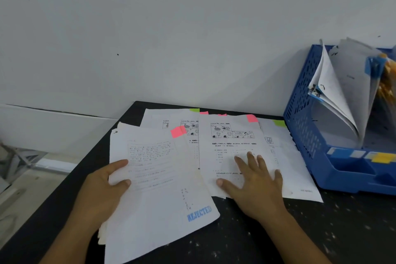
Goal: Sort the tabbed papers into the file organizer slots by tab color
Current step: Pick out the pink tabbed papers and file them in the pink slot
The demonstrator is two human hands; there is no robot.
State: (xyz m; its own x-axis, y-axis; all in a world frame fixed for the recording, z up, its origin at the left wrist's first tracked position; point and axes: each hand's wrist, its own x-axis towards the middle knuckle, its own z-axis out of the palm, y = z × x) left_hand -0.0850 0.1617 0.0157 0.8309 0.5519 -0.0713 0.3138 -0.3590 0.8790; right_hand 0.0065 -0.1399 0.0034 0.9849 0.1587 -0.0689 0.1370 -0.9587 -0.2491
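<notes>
My left hand (107, 186) grips the left edge of a stack of papers (158, 191); its top sheet carries a pink tab (178, 131) and a blue REJECTED stamp. My right hand (255, 182) lies flat with spread fingers on a printed sheet with a pink tab (252, 118). More sheets fan out behind on the black table (278, 236), showing green tabs (279, 123) and pink ones. The blue file organizer (304, 135) stands at the right against the wall, with curled papers bearing blue and orange tabs in its slots.
A white wall rises right behind the table. The table's left edge runs diagonally, with floor and a grey frame (19, 161) below it. Yellow and pale labels (381, 157) mark the organizer's front lip. White specks dot the table's near right part.
</notes>
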